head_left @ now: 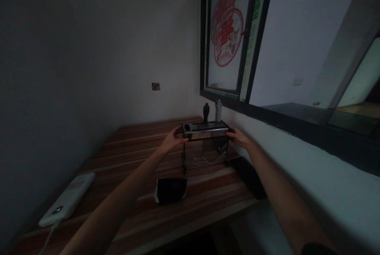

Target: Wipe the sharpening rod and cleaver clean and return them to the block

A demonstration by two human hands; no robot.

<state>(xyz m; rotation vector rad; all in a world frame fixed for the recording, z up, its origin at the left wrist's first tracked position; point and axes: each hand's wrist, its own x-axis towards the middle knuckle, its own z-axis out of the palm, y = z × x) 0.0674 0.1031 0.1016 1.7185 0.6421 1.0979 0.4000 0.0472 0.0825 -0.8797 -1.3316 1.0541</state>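
A clear-walled box [204,154] with a dark frame and a dark top panel stands upright on the wooden table. A black bulb-shaped handle [206,113] rises from its top. Beside the handle, a whitish upright packet or tube [218,111] stands at the back of the panel; its kind is unclear. My left hand [173,140] grips the box's upper left end, thumb on the near face and fingers behind. At the upper right end my right hand [237,137] holds it in a similar way. The far fingers of both hands are partly hidden.
Nearer me on the table [136,195] lies a small black pouch [171,190]. A long dark flat object [248,176] rests by the right wall, under my right forearm. At left is a white power bank [67,198] with a cable. A dark-framed window [237,96] is at right.
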